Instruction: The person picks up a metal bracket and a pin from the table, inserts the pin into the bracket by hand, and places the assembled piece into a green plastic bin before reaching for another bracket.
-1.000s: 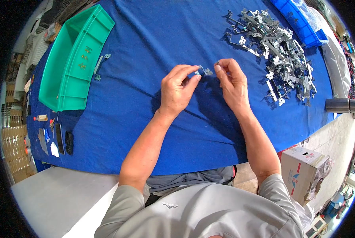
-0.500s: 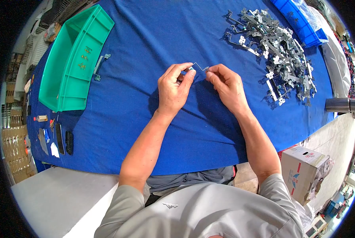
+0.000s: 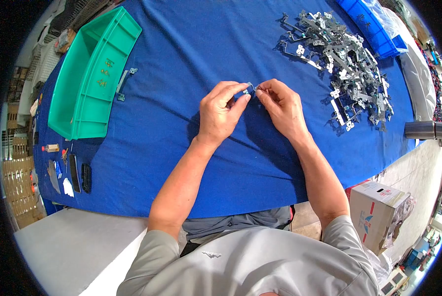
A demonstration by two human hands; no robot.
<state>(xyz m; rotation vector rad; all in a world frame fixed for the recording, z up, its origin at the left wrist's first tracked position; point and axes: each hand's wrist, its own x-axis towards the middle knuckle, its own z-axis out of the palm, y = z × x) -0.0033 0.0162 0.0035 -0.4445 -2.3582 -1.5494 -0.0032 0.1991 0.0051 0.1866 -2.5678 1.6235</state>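
Above the blue cloth, my left hand (image 3: 218, 112) and my right hand (image 3: 283, 106) meet almost fingertip to fingertip. Both pinch a small bent metal bracket (image 3: 251, 89), which shows only in part between the fingers. Its shape is hard to make out because the fingertips cover its ends. To the right lies a heap of similar thin metal brackets (image 3: 346, 64), some with small blue-green pieces. A single metal bracket (image 3: 125, 84) rests beside the green bin (image 3: 92, 103) on the left.
A blue cloth (image 3: 191, 182) covers the table. At the upper right stands a blue bin (image 3: 371, 29), with a metal flask (image 3: 424, 130) at the right edge. A small bottle (image 3: 51, 147) and a black case (image 3: 86, 177) lie lower left. A cardboard box (image 3: 376, 209) stands below the table's right side.
My left hand has shifted slightly right, closer to my right hand. The bracket has turned, and its bent wire no longer spans a wide gap between the hands.
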